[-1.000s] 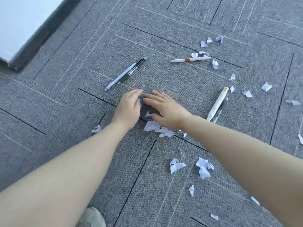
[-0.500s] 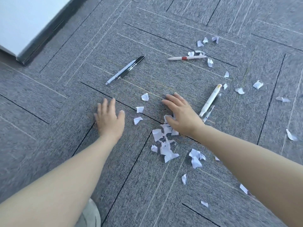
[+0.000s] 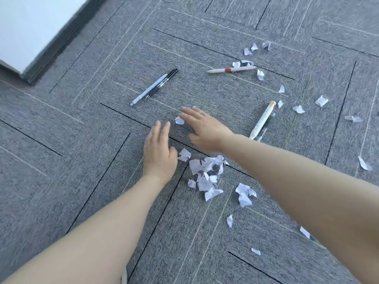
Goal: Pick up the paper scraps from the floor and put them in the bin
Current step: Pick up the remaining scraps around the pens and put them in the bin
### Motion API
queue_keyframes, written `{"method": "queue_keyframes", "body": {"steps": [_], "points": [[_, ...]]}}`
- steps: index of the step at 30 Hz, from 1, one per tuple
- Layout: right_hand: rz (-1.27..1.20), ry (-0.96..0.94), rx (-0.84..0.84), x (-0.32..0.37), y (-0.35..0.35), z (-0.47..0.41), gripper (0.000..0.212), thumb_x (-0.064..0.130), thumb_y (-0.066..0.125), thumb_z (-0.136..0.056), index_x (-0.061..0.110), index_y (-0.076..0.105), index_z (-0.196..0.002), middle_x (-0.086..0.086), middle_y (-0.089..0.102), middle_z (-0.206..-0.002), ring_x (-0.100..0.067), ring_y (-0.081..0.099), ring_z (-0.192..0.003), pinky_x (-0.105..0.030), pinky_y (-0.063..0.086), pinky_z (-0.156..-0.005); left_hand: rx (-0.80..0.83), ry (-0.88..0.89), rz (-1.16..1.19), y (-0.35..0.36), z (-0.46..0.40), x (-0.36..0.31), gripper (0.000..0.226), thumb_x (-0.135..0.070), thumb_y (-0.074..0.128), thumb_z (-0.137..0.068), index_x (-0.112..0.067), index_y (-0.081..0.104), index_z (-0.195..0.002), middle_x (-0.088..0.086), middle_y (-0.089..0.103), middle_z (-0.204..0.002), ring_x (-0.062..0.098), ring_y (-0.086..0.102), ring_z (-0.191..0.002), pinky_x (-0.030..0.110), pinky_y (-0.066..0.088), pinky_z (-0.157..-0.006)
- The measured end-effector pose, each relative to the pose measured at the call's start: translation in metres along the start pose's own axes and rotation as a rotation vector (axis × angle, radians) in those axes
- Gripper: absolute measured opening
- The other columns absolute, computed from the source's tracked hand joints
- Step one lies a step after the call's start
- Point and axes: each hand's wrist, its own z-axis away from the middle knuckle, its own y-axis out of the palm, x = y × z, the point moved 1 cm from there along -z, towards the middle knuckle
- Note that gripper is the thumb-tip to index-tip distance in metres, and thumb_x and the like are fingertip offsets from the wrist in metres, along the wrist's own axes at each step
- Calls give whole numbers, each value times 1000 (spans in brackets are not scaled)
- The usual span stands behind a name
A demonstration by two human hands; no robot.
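White paper scraps [image 3: 206, 173] partly heaped at 6 o'clock of flat, empty left hand [image 3: 159, 149] and right hand [image 3: 205, 130]; strays remaining, bin unseen, nothing binned.

Both hands lie flat and empty, fingers spread, over grey carpet [image 3: 86, 128]: left hand [image 3: 159, 152] beside a scrap pile [image 3: 206, 174], right hand [image 3: 205, 130] touching a lone scrap [image 3: 179, 120]. Pens [image 3: 155, 87] lie farther off; more scraps [image 3: 298, 109] scatter right.
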Motion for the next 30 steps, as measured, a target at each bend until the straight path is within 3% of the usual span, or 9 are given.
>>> {"method": "queue_keyframes", "body": {"steps": [3, 7, 10, 12, 14, 17, 22, 26, 30], "points": [[99, -68, 110, 7, 0, -18, 66, 16, 43, -89, 22, 24, -152, 4, 13, -162, -18, 5, -149, -45, 13, -120, 141, -46, 51, 1, -16, -3, 71, -12, 44, -93, -20, 4, -151, 1, 2, -160, 16, -2, -146, 39, 2, -119], [59, -169, 38, -2, -2, 20, 49, 9, 44, -84, 16, 56, -131, -2, 43, -147, -22, 40, -134, -45, 41, -106, 238, 101, 200, 9, -16, -16, 70, -4, 42, -86, -21, 16, -150, 0, 20, -156, 15, 11, -145, 46, 15, -118], [20, -253, -96, -18, 7, 71, 27, 12, 43, -81, 11, 67, -94, -7, 65, -108, -23, 57, -100, -44, 54, -81, 346, 235, 239, 14, 11, -32, 60, -6, 40, -91, -25, 26, -146, -1, 30, -152, 4, 19, -139, 35, 18, -116], [-95, -229, -257, -26, 12, 95, 25, 10, 42, -79, 12, 66, -86, -4, 63, -90, -22, 55, -86, -40, 52, -73, 383, 336, 311, 15, 35, -43, 51, -11, 38, -94, -24, 33, -143, -4, 45, -141, 1, 35, -129, 30, 31, -110], [-108, -114, -353, -33, 13, 98, 27, 8, 46, -79, 12, 66, -95, -5, 62, -99, -26, 52, -94, -41, 47, -82, 245, 399, 286, 15, 47, -41, 47, -11, 38, -92, -18, 41, -139, -2, 52, -132, 8, 43, -123, 35, 38, -106], [40, 38, -254, -37, 9, 82, 39, 20, 46, -87, 19, 60, -123, -2, 53, -129, -25, 41, -120, -43, 35, -103, 18, 283, 107, 14, 23, -27, 50, -9, 45, -88, -15, 42, -138, 6, 42, -140, 19, 34, -130, 44, 30, -110], [162, -75, -162, -31, 25, 108, 37, 19, 47, -87, 15, 63, -120, -3, 55, -127, -25, 48, -115, -44, 40, -100, 236, 139, -53, 20, -38, -36, 64, -12, 42, -92, -21, 17, -150, 3, 7, -159, 19, 3, -146, 38, 5, -118], [56, -103, -150, -32, 34, 151, 27, 15, 50, -87, 13, 68, -107, -3, 62, -113, -23, 54, -102, -39, 50, -87, 329, 280, 87, 19, -30, -45, 50, -4, 35, -93, -14, 40, -142, -1, 33, -151, 11, 24, -140, 29, 17, -116], [-40, 124, -479, -47, 35, 190, 27, 10, 49, -86, 9, 67, -107, -4, 63, -108, -23, 52, -102, -33, 43, -90, 404, 491, 174, 9, 19, -39, 40, -5, 35, -93, -13, 57, -125, -3, 57, -123, 8, 51, -113, 35, 43, -101]]}}
